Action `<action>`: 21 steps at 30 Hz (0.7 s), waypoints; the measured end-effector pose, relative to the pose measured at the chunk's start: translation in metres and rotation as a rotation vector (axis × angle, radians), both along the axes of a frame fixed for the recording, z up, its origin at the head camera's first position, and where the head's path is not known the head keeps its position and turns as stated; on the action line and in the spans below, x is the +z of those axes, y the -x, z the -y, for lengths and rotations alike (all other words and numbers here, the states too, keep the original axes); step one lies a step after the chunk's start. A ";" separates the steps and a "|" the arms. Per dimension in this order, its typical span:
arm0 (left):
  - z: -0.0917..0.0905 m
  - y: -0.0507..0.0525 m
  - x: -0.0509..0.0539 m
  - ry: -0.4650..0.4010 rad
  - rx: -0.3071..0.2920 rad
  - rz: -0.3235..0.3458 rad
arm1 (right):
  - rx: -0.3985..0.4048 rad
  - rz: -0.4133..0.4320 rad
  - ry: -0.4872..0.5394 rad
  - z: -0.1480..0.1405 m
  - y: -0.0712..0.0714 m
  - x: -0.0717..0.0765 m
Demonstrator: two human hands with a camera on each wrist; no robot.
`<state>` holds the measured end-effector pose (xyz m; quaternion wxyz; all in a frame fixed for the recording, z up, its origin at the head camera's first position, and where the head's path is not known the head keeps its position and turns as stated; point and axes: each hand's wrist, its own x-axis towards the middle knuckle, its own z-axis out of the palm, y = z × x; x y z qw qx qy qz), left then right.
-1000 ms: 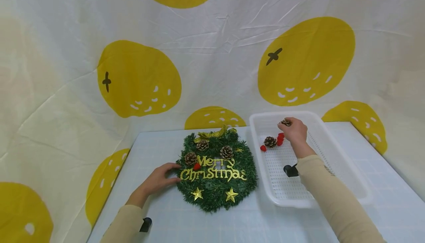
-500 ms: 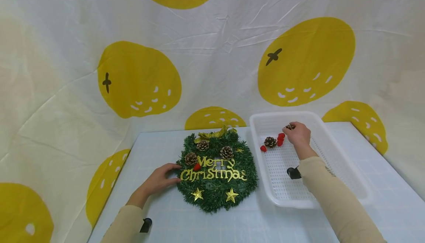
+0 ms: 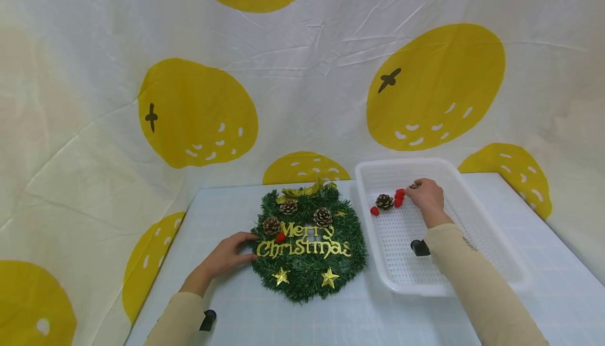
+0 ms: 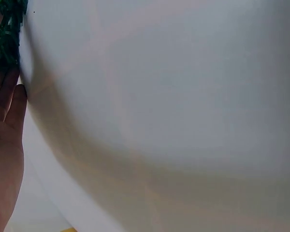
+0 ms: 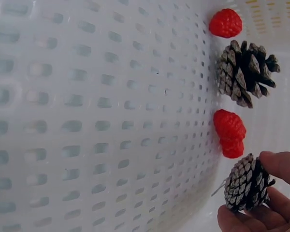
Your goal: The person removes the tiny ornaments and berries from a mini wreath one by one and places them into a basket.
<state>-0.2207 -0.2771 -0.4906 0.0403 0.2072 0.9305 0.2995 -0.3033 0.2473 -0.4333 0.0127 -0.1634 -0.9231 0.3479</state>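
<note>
- Right hand (image 3: 427, 196): the thumb and fingers pinch a pine cone (image 5: 246, 186) from opposite sides, with most of the scaly body exposed between the tips; such a hold probably spares the scales and leaves the cone free to turn.
- A thin strand juts from the held cone, on the side facing away from the palm.
- Basket (image 3: 396, 251): white and perforated, it lies beneath and around the right fingers, near enough to be within easy reach; whether the held cone touches its floor I cannot tell.
- Red berries (image 5: 229, 133): a small group just to the left of the right fingers, inside the basket.
- Loose pine cone (image 5: 246, 72): beyond that group, farther left of the same fingers; a single berry (image 5: 225, 22) lies farther left again.
- Left hand (image 3: 224, 257): the fingers are extended rather than curled and touch the left edge of the wreath (image 3: 307, 268), apparently to steady it.
- The wreath lies flat on the surface (image 3: 241, 314), directly right of the left fingers and between the two hands, presumably so both can reach it.
- Gold lettering (image 3: 302, 248) crosses its middle, starting just beside the left fingertips; two gold stars (image 3: 330, 278) sit below it, nearer the person.
</note>
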 end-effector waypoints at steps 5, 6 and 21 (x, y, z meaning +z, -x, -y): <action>0.000 0.000 0.001 0.010 0.002 0.003 | 0.018 0.030 -0.006 0.000 -0.004 0.004; 0.000 -0.001 0.001 0.010 0.001 0.000 | 0.020 0.032 -0.007 0.001 -0.004 0.005; 0.001 0.000 -0.002 -0.012 -0.002 0.011 | 0.026 0.008 -0.022 0.000 -0.002 0.005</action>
